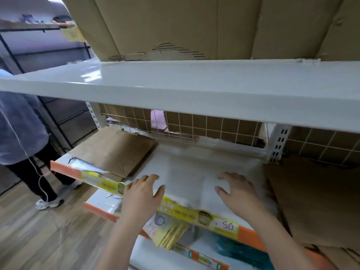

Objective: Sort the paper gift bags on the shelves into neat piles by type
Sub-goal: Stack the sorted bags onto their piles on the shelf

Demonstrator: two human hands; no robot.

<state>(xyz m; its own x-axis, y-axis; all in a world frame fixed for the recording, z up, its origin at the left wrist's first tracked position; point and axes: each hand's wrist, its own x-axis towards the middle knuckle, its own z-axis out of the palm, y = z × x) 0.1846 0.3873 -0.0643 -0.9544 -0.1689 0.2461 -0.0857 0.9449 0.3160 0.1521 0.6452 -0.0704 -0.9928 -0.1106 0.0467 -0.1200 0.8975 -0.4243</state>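
Both hands rest flat on a pile of white paper gift bags [194, 172] lying on the middle white metal shelf [251, 168]. The left hand [143, 193] lies at the pile's front left corner, fingers straight and slightly spread, pressing on the top bag. The right hand [236, 190] lies on the right part of the same pile, fingers likewise straight and spread; neither hand curls round anything.

Just left of the white pile, on the same shelf, lies a flat stack of brown kraft paper gift bags [115, 151], its near corner reaching the shelf edge. To the right, past the perforated white upright [278, 145], more brown paper bags [311, 201] lie in a loose heap.

Along the shelf's front edge runs an orange strip with yellow price labels [196, 213]. Below it, a lower shelf holds a bundle of yellow patterned bags [169, 236] and something teal [239, 250], too blurred to identify. Above, a wide white upper shelf [175, 82] carries flattened brown cardboard [175, 26]. Behind the middle shelf stands a wire grid backing [204, 125]. At the left, another person in a light top [17, 123] stands on the wooden floor [39, 240].
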